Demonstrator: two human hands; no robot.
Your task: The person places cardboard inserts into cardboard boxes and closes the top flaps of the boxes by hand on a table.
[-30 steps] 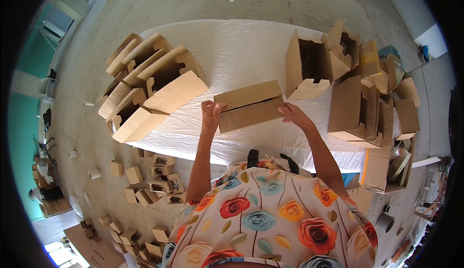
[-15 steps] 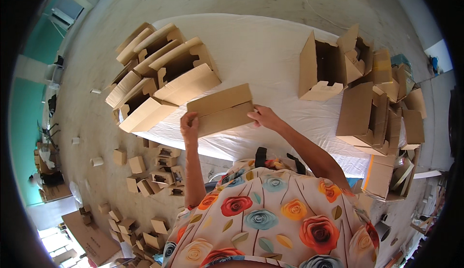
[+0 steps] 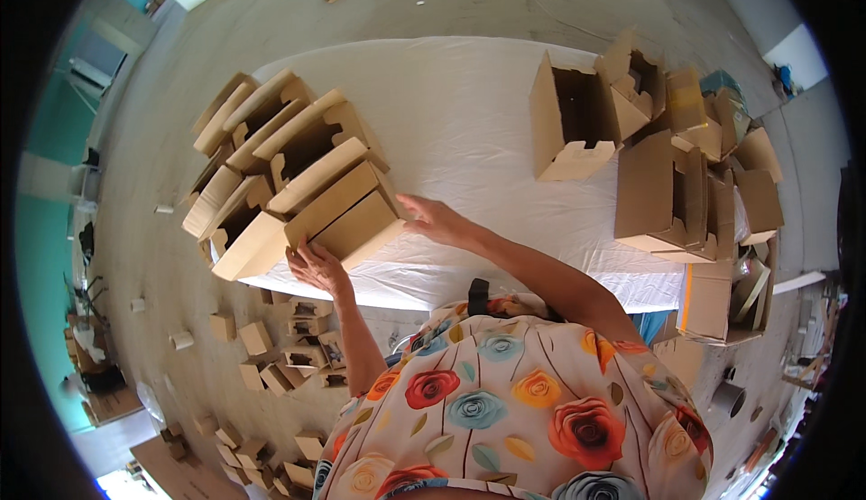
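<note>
The left hand (image 3: 317, 268) lies at the near left corner of a brown carton (image 3: 347, 220), its fingers a little apart and some of the tips on the carton's top edge; whether the thumb pinches the wall I cannot tell. The right hand (image 3: 433, 220) is at the carton's right end, fingers stretched out and thumb apart from them, the tips so close that I cannot tell whether they touch. The carton is at the left of the table, its two top flaps folded inward with a dark gap between them, right up against the near side of a row of open boxes (image 3: 311, 144). A white cloth (image 3: 451, 121) covers the table and lies bare through the middle. On the right side of it stands a tall open box (image 3: 575, 121), with a heap of other boxes (image 3: 645, 198) beside it, farther right. Below the table's near left edge, small boxes (image 3: 307, 329) sit on the floor (image 3: 203, 302), near a short white tube (image 3: 181, 340). The person wears a flowered shirt (image 3: 505, 401).
</note>
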